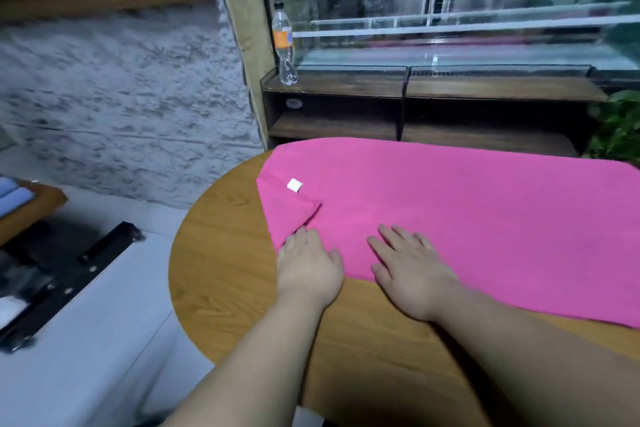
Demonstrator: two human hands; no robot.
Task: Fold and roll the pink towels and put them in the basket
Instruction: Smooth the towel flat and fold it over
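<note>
Forearms are reaching in from the bottom of the view over a round wooden table (235, 291). My right hand (410, 270) is lying flat on the near edge of the pink towel (478, 218), fingers straight and spread, pressing the cloth down and gripping nothing. My left hand (308, 267) is resting just beside it on the towel's left end. Its fingertips are meeting the cloth's edge there, and I cannot tell whether they are pinching that edge or only pressing on it.

Just past my left hand, one corner of the towel is lying doubled over, with a small white label (294, 185) showing on it. The rest of the towel is stretching out long across the table and running off the right side of the view.

Judging from this, the work is only beginning. One corner is turned, no roll is started, and the main folding, the rolling and the trip to the basket are all waiting. No basket is showing, and no other pink towel.

Farther off, a plastic bottle (284, 42) is standing on a dark wooden shelf (485, 88) under a glass display case (450, 3).
</note>
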